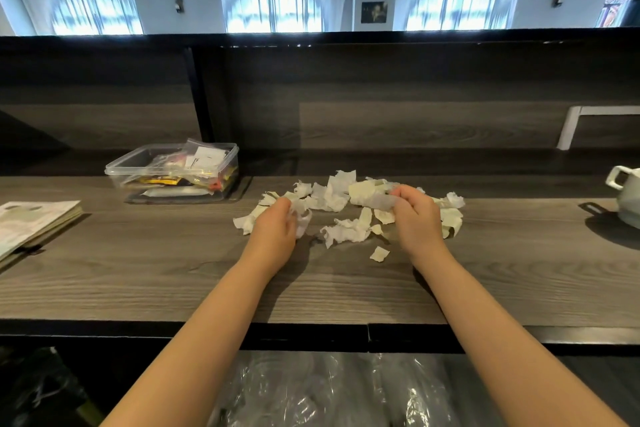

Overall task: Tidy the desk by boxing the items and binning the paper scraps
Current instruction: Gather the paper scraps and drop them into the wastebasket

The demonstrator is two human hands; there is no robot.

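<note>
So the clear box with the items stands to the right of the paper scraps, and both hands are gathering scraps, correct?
Not quite. The head view shows the clear box to the left of the paper scraps, not right. The left hand and right hand are indeed gathering scraps.

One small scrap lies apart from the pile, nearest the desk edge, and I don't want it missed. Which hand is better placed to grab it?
Right hand: the stray scrap lies just beside its wrist, while the left hand is farther off.
</note>
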